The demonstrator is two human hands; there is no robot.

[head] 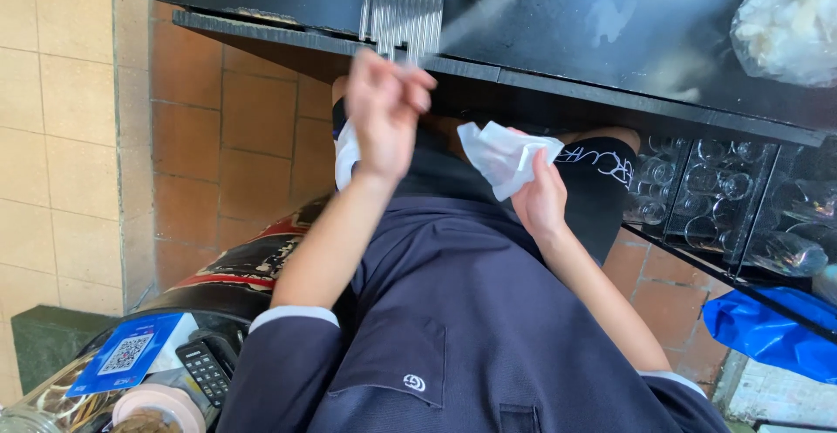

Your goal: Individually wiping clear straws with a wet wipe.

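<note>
Head view: just below the black counter edge (523, 80), the right hand (539, 197) pinches a crumpled white cloth (504, 156). The left hand (384, 110) blurs beside it, fingers loosely curled, grip unclear; open gap between them.

The black counter edge (558, 84) is blocking just beyond the left hand (384, 115) fingertips, with clear straws (403, 6) standing directly above. Open air is lying between both hands; racked glasses (697, 189) are crowding beyond the right hand (540, 202).

Left hand (384, 110) is lifting far and high, fingers (410, 84) bunched; right hand (539, 197) is hanging lower, curling loosely shut.
</note>
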